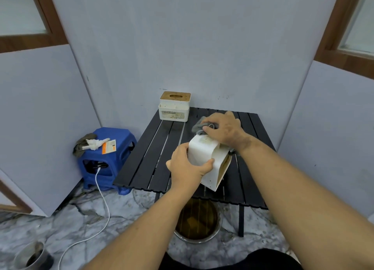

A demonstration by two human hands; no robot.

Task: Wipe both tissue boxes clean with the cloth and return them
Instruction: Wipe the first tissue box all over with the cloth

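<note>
A white tissue box (pixel 208 160) is tipped on its side above the black slatted table (pixel 153 154), its brown lid facing right. My left hand (pixel 186 166) grips its near end, thumb across the white face. My right hand (pixel 222 130) holds a grey cloth (pixel 199 126) bunched against the box's far end, which shows brown stains. A second white tissue box (pixel 174 106) with a wooden lid stands upright at the table's far left corner, against the wall.
A blue plastic stool (pixel 107 156) left of the table carries a rag, crumpled tissue and an orange card; a white cable (pixel 103 201) runs from it over the floor. A bowl of brown water (pixel 197 221) sits under the table. A metal cup (pixel 32 256) stands bottom left.
</note>
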